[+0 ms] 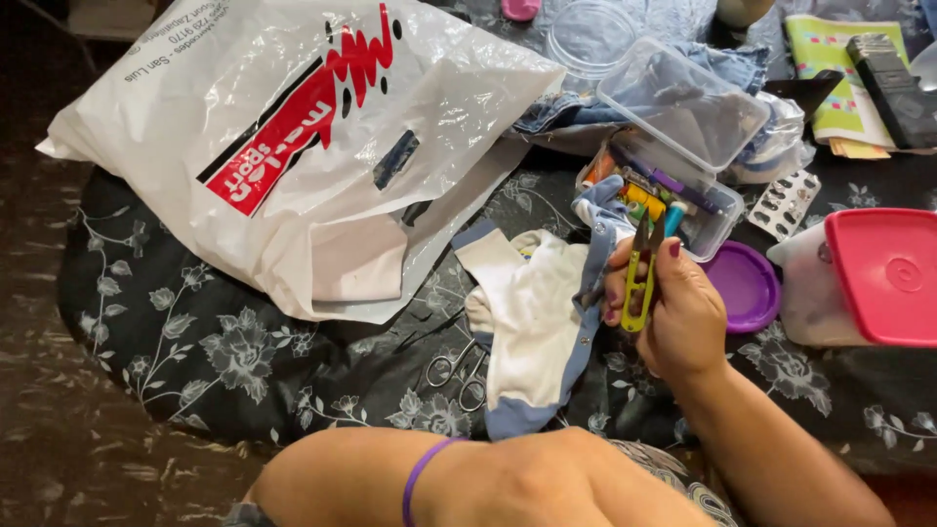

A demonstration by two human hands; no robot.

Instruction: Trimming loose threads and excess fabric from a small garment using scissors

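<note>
- Just right of centre, above the dark floral cloth [224, 351], your right hand [673, 312] is closed in a pinch around the yellow-green thread snips [639, 278].
- The snips stand nearly upright, blades at the top and loop end at the bottom, with the long axis tilted slightly to the right.
- Immediately to the left of that hand lies the white garment with blue trim [532, 322]. Its blue edge touches your fingers, and its length runs from upper right down to lower left.
- Your left arm, marked by a purple wristband [422, 470], crosses the lower edge of the view. Its hand is hidden, so you cannot tell its state.
- The right hand is therefore the nearer one to the garment edge.
- Small steel scissors [457, 373] rest on the cloth just left of the garment, and an open clear box of sewing notions [673, 200] sits just above the snips.
</note>
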